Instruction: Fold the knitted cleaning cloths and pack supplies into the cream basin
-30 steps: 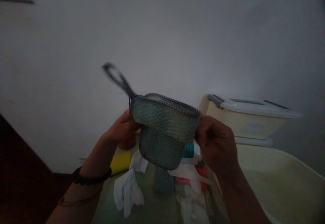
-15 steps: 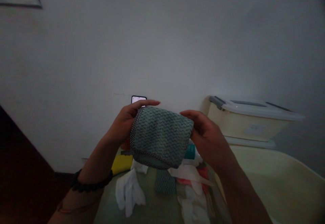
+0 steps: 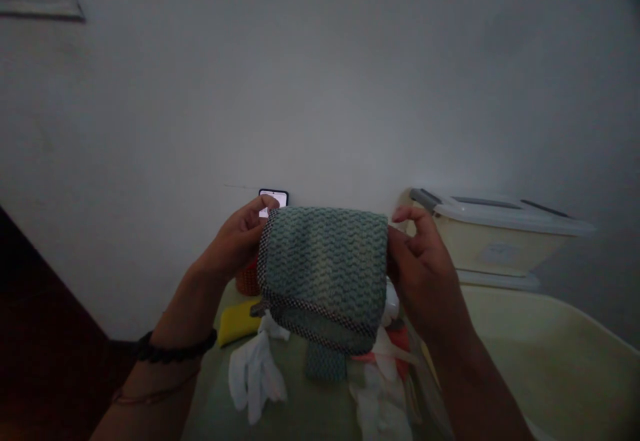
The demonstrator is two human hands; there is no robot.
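Head view: since the frame half a second earlier, the folded cloth (image 3: 325, 261) has been turned to face the camera more squarely; its top edge now runs nearly level and its lower edge hangs further down the frame. The right hand (image 3: 425, 268) has shifted outward to the right, and more of the phone (image 3: 275, 196) shows behind the left hand (image 3: 240, 234).

Location: the cloth is held up at the centre of the frame, above the table (image 3: 295, 408).

Hands: the left hand pinches the upper left of the cloth, thumb along the top corner. The right hand is curled narrow at the upper right edge; part of its contact is hidden behind the fabric.

Handling, as judged: the item appears light and soft, with a thick ribbed weave that should grip well against bare skin. Slipping or breakage is considered unlikely; sagging and loss of the fold are the likelier faults. The checked binding at left and bottom appears firmer than the body. Recommended hold: the two upper corners, each pinch taking in every layer, since the lower flap hangs unsupported.

Surroundings: a white glove (image 3: 255, 374) and a yellow item (image 3: 237, 321) lie lower left of centre; a second patterned cloth (image 3: 326, 362) lies at bottom centre, partly covered from view; a lidded box (image 3: 500, 244) stands at right.
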